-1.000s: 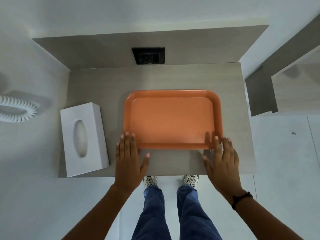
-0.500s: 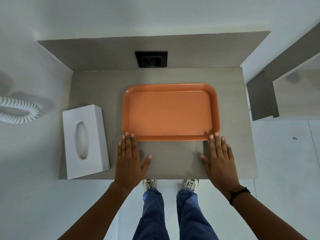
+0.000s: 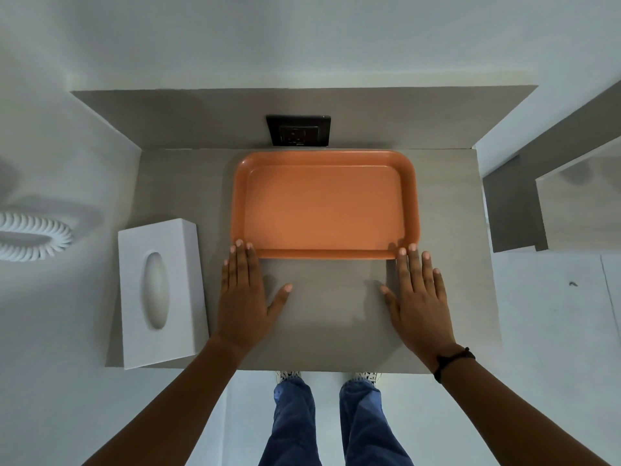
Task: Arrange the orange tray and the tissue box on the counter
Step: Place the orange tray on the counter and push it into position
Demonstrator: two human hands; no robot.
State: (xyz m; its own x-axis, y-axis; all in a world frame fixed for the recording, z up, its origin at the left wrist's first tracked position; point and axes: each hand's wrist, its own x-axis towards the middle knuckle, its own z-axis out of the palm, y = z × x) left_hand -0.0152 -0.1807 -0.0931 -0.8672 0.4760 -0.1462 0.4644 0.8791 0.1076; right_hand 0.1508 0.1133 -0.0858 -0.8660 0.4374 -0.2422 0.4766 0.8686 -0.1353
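An empty orange tray [image 3: 325,206] lies flat on the grey counter [image 3: 329,314], its far edge close to the back panel. My left hand [image 3: 247,290] rests flat on the counter with fingers spread, fingertips touching the tray's near left corner. My right hand [image 3: 418,297] lies flat the same way, fingertips against the tray's near right corner. Neither hand holds anything. A white tissue box [image 3: 161,290] with an oval slot sits lengthwise at the counter's left edge, left of my left hand.
A black wall socket [image 3: 298,130] sits in the back panel just behind the tray. A white coiled cord [image 3: 37,236] hangs on the wall at left. A second grey surface [image 3: 578,203] stands at right. My legs and shoes show below the counter's front edge.
The tray has slid away from me toward the back panel, with both flat hands following at its near edge. The tissue box has stayed in place.
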